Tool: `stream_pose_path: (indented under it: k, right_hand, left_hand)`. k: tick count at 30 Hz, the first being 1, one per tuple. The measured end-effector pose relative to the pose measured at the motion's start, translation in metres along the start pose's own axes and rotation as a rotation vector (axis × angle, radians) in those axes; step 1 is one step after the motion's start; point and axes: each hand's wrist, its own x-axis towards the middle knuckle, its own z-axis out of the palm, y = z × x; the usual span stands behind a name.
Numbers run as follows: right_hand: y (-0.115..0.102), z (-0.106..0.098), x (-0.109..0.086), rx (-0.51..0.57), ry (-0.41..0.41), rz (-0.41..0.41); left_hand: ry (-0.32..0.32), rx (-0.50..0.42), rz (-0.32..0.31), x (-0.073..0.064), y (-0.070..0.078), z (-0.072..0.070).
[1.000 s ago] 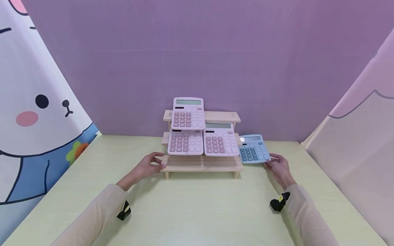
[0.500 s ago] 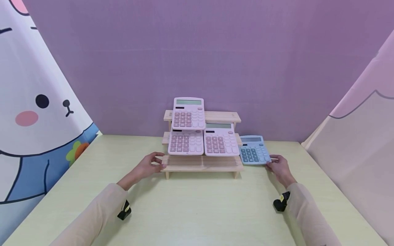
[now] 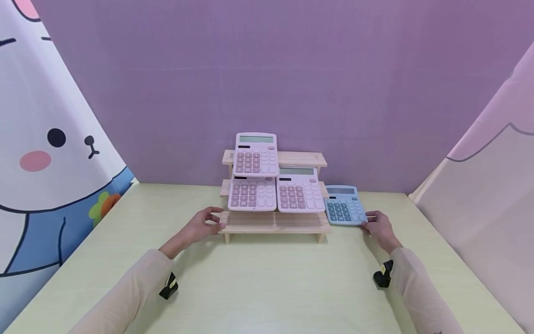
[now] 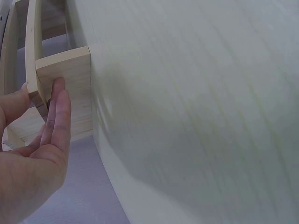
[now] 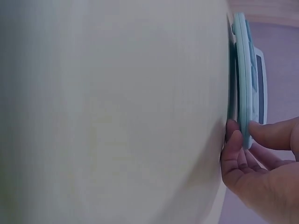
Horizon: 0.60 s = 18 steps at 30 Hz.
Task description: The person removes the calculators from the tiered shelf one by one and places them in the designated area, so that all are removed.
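A three-step wooden display stand (image 3: 273, 224) stands at the back of the table. My left hand (image 3: 200, 226) grips the left end of its lowest step. In the left wrist view the thumb lies on the board's edge, with the fingers (image 4: 60, 114) underneath beside the leg. To the right of the stand, my right hand (image 3: 378, 230) pinches a blue calculator (image 3: 345, 207) by its near right corner. The right wrist view has this calculator (image 5: 243, 79) lying low over the tabletop, thumb on its key side and fingertips under its edge.
One pink calculator (image 3: 256, 155) leans on the stand's top step. Two more, a left one (image 3: 251, 195) and a right one (image 3: 300, 191), lean on the middle step. A purple backdrop (image 3: 375, 93) rises right behind the table (image 3: 267, 283).
The blue calculator has shifted slightly down and toward me, with the right hand following it slightly. My left hand stays put on the stand.
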Motion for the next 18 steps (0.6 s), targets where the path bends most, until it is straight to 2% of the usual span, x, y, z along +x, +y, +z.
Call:
stream_pose_path:
  k: [9, 18]
  right_hand:
    - [-0.0027, -0.004, -0.0012, -0.054, -0.04, 0.015]
    - [-0.0048, -0.0081, -0.0029, -0.049, -0.085, 0.021]
  left_hand:
    - [-0.008, -0.025, 0.027, 0.0009, -0.0024, -0.0006]
    - [-0.004, -0.019, 0.029, 0.003, -0.0059, -0.0001]
